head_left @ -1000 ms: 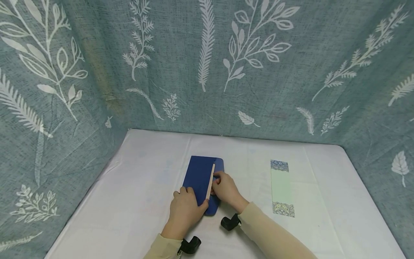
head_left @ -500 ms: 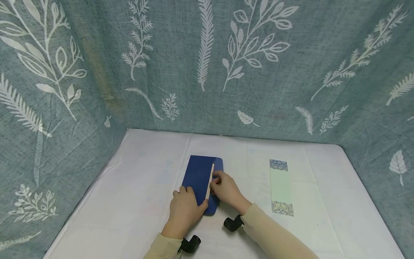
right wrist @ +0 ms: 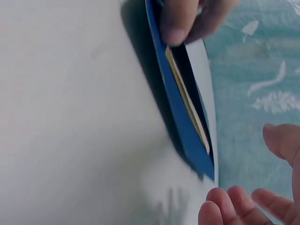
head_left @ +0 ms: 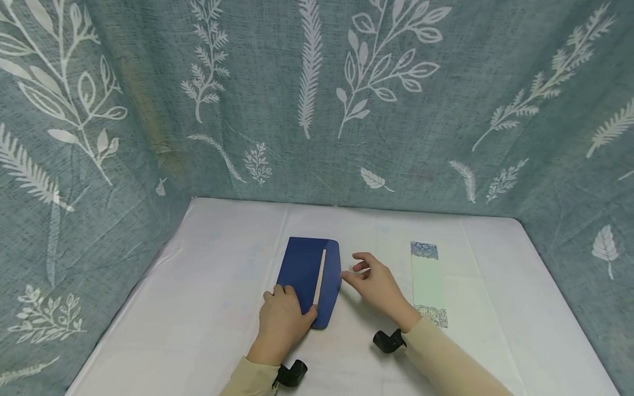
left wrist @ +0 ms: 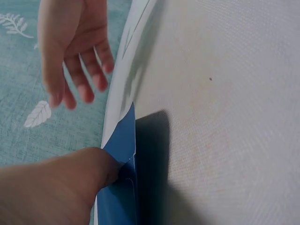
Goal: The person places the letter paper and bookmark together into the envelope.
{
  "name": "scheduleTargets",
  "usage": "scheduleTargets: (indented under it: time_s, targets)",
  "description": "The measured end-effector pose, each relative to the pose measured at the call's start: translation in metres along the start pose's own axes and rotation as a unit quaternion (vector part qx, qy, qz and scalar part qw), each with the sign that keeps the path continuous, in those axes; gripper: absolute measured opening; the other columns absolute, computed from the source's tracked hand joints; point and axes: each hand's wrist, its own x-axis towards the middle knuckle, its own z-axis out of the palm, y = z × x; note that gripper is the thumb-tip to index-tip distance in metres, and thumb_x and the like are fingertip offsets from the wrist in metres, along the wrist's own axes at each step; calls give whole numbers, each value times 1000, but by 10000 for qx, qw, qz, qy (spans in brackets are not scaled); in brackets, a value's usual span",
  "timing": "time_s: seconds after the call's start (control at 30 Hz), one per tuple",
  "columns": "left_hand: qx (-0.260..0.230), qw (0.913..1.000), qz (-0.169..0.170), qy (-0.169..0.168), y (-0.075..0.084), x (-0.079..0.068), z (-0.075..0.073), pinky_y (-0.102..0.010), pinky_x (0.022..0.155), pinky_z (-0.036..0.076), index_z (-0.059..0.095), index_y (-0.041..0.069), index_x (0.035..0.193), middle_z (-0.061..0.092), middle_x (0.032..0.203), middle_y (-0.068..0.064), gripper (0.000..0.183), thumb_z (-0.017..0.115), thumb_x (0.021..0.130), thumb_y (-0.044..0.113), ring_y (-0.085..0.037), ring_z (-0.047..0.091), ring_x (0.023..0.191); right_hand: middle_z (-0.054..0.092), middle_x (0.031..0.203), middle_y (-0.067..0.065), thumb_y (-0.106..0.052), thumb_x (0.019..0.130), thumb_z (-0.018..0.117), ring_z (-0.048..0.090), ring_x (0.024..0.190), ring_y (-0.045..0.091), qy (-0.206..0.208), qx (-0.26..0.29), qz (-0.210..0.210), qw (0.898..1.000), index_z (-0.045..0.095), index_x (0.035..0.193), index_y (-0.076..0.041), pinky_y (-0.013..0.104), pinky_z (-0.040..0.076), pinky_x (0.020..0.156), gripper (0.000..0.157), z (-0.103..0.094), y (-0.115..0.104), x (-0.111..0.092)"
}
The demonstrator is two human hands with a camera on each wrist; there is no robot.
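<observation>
A dark blue envelope lies on the white-covered table, its flap folded out to the right. A narrow cream paper edge shows along its mouth; in the right wrist view this paper sits inside the opening. My left hand grips the envelope's near end, the thumb on top at the opening. Just right of the flap, my right hand is in the air, holding nothing, fingers loosely bent and apart. The left hand hides the envelope's near left corner.
A pale green paper strip with blue lace-patterned ends lies flat to the right, beyond my right hand. Behind the table and at its sides hangs a blue-green leaf-print curtain.
My right hand has let go of the paper edge at the envelope's mouth and moved right, clear of the flap. The left hand stays on the envelope.
</observation>
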Motion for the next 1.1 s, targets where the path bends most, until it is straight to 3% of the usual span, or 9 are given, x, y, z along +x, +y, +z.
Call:
scheduleTargets:
  time_s: [0.53,0.8,1.1]
  targets:
    - [-27,10000,43,78,-3,-1,0,-43,57,51,58,-16,111,55,96,-27,79,68,79,55,-40,54,81,60,116,9,-61,82,66,57,105,25,503,-468,463,9966,43,142,-7,42,49,83,84,-66,40,-21]
    - [24,9998,65,192,-4,0,0,-43,56,50,59,-15,110,55,94,-27,78,69,78,55,-40,54,80,57,124,13,-65,81,63,53,113,29,566,-477,773,9943,37,146,-9,47,47,89,90,-86,53,-29]
    - [-75,9999,57,71,-3,-1,-1,-44,59,51,58,-16,112,55,97,-28,79,69,79,54,-41,54,82,52,128,19,-65,83,61,48,120,36,707,-651,1005,9903,31,149,-5,52,43,92,94,-100,66,-36]
